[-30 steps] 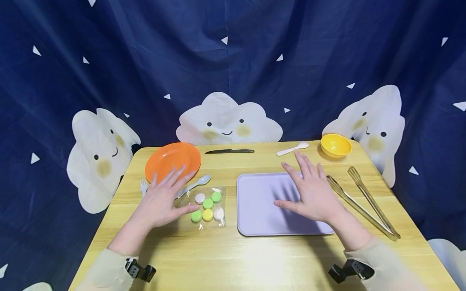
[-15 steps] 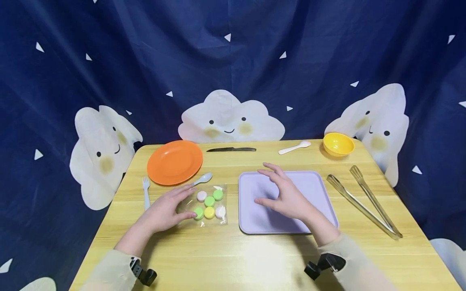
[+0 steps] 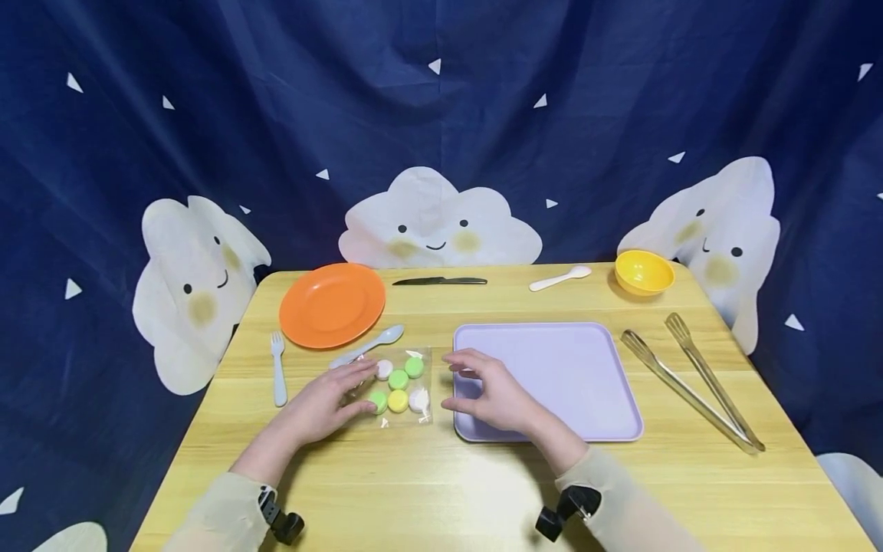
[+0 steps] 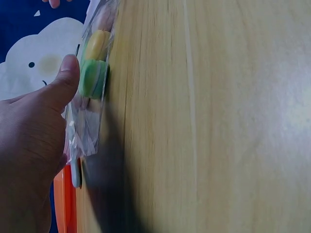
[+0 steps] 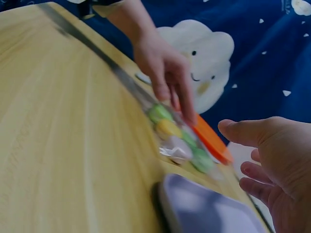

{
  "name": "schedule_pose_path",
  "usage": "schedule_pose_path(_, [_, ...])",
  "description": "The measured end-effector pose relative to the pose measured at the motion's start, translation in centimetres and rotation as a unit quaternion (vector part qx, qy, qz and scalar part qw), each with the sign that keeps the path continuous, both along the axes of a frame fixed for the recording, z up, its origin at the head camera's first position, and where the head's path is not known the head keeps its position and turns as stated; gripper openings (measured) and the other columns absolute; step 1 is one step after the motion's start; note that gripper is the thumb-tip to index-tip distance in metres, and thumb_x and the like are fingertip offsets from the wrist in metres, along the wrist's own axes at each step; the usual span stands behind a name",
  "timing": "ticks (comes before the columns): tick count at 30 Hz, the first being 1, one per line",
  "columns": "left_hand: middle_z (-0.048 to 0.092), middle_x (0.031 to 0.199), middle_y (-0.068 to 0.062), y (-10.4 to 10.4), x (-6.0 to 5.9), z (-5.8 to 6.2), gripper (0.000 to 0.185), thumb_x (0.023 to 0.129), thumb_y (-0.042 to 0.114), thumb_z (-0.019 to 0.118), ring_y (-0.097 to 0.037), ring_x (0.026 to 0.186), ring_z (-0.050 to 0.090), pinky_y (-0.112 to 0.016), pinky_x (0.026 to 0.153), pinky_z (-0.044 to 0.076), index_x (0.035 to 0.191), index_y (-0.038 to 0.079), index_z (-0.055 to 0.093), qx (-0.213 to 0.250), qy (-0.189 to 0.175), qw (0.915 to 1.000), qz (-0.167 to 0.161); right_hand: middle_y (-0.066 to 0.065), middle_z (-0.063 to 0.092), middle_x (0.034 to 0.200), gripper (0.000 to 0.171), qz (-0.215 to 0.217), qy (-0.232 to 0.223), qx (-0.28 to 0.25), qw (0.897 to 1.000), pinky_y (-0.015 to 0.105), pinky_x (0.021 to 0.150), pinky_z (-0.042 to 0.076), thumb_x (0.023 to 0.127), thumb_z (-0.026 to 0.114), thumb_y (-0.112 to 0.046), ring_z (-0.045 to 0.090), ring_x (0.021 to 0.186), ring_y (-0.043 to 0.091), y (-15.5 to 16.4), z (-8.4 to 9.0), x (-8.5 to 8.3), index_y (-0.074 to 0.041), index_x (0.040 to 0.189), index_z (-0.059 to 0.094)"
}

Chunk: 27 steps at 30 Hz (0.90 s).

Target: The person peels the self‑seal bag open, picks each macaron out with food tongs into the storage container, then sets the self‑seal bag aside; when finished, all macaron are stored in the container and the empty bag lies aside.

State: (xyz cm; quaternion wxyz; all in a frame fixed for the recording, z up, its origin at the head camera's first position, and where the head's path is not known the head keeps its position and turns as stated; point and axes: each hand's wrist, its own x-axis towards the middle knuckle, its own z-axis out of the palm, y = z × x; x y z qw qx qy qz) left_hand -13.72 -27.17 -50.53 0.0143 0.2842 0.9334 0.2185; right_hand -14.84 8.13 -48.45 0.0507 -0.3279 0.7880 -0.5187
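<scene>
A clear plastic bag (image 3: pixel 407 418) of several macarons (image 3: pixel 398 400), in green, yellow and pale pink, lies left of a lilac tray (image 3: pixel 566 383). My left hand (image 3: pixel 323 406) is at the bag's left end, thumb and fingers spread apart around it. In the left wrist view its thumb lies in front of the bag (image 4: pixel 87 126); whether it touches is unclear. Over the tray's left rim hovers my right hand (image 3: pixel 498 395), fingers gently bent towards the bag and holding nothing. A gap separates it from the bag in the right wrist view, which is blurred.
An orange plate (image 3: pixel 333 305), blue spoon (image 3: pixel 372 343) and blue fork (image 3: pixel 278 368) lie at the left. Along the back are a black knife (image 3: pixel 439 281), white spoon (image 3: pixel 560 278) and yellow bowl (image 3: pixel 645 274). Metal tongs (image 3: pixel 697 391) lie right of the tray.
My right hand has swept left and down across the tray towards the bag. My left hand has lowered and moved right to the bag's left end, its fingers less spread.
</scene>
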Motion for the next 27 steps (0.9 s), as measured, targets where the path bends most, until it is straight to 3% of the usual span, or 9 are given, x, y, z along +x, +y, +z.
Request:
schedule_pose_path(6, [0.048, 0.162, -0.006, 0.4, 0.1, -0.2, 0.065, 0.099, 0.044, 0.076, -0.037, 0.148, 0.043, -0.059, 0.119, 0.037, 0.152, 0.011, 0.058, -0.009, -0.008, 0.9999, -0.004, 0.018, 0.067, 0.132, 0.058, 0.02, 0.021, 0.026, 0.999, 0.042, 0.106, 0.053, 0.086, 0.091, -0.013, 0.066, 0.117, 0.033, -1.8, -1.4, 0.3, 0.003, 0.134, 0.065])
schedule_pose_path(14, [0.047, 0.162, -0.003, 0.6, -0.3, -0.3, 0.06, 0.101, 0.047, 0.073, -0.031, 0.148, 0.045, -0.055, 0.119, 0.038, 0.15, 0.015, 0.062, -0.033, -0.006, 0.9994, -0.005, 0.005, 0.071, 0.12, 0.043, 0.031, 0.02, 0.081, 0.996, 0.037, 0.111, 0.048, 0.084, 0.092, -0.015, 0.064, 0.115, 0.015, -3.9, -2.3, 0.9, -0.002, 0.12, 0.073])
schedule_pose_path(21, [0.048, 0.162, 0.002, 0.7, -0.4, -0.7, 0.058, 0.098, 0.045, 0.077, -0.026, 0.145, 0.048, -0.051, 0.116, 0.044, 0.148, 0.019, 0.063, -0.011, -0.021, 0.9997, 0.011, 0.003, 0.068, 0.11, 0.035, 0.031, 0.084, 0.122, 0.989, 0.03, 0.094, 0.055, 0.084, 0.092, -0.014, 0.064, 0.1, 0.016, -4.7, -3.2, 1.0, -0.003, 0.112, 0.075])
schedule_pose_path(27, [0.052, 0.158, 0.0, 0.5, -0.3, -0.9, 0.061, 0.096, 0.042, 0.08, -0.026, 0.143, 0.051, -0.05, 0.114, 0.045, 0.148, 0.015, 0.064, 0.013, -0.013, 0.9997, 0.014, 0.0, 0.062, 0.105, 0.027, 0.038, 0.142, 0.147, 0.978, 0.023, 0.083, 0.054, 0.088, 0.089, -0.015, 0.058, 0.093, 0.014, -5.0, -3.6, 1.1, -0.005, 0.109, 0.076])
